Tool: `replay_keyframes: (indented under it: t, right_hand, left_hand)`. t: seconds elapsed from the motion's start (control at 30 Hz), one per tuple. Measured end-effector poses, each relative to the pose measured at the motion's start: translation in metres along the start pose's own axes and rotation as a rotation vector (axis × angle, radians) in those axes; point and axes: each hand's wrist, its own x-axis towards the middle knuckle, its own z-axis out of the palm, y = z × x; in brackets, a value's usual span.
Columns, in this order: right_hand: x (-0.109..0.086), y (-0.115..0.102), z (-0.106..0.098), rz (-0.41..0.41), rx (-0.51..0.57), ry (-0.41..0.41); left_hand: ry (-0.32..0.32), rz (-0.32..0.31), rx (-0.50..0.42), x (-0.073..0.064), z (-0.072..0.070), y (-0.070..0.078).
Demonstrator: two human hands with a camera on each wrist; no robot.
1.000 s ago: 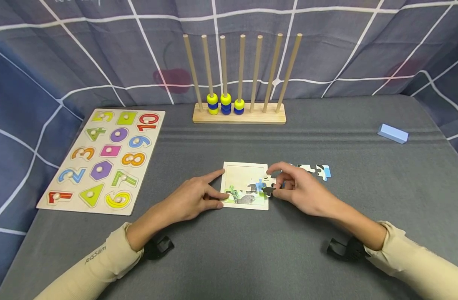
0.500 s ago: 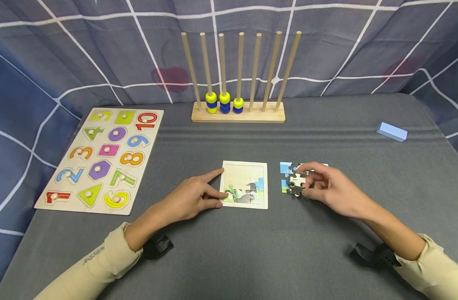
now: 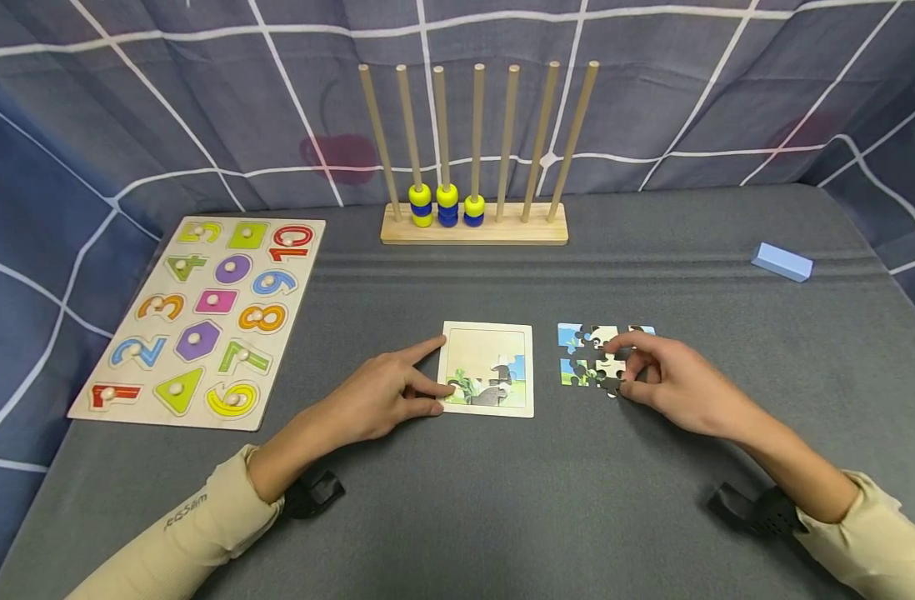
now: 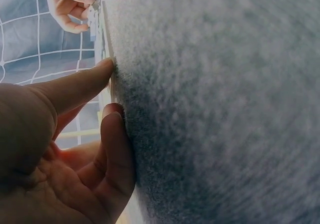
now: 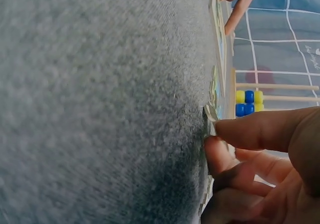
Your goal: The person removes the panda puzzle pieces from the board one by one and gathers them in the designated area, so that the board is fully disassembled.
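A small square wooden puzzle frame lies flat in the head view, with several joined pieces along its bottom and right side. My left hand rests at its left edge, index finger at the upper corner, another fingertip on the board and thumb at the lower corner. To the frame's right my right hand pinches a black-and-white puzzle piece between thumb and fingers, low over the loose puzzle pieces. In the right wrist view the piece's edge shows at the thumb tip. My palm side covers some loose pieces.
A number-and-shape peg board lies at left. At the back stands a wooden rack of upright rods, with yellow and blue beads on three. A light blue block sits at far right. A gridded curtain hangs behind the table.
My right hand has moved right, from the puzzle frame's right edge back to the loose pieces, taking the black-and-white piece along. My left hand has stayed at the frame's left edge.
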Motion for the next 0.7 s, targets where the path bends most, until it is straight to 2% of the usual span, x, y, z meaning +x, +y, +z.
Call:
replay_keyframes:
  t: [0.23,0.7]
  right_hand:
    - [0.0016,-0.0028,-0.0011,0.028,-0.129,0.004]
    - [0.0012,-0.0039,0.0004,0.037,-0.215,0.017]
  left_hand:
    - [-0.002,-0.004,0.005,0.0003,0.0000,-0.0003]
    - [-0.002,0.000,-0.003,0.0006,-0.0004,-0.0008]
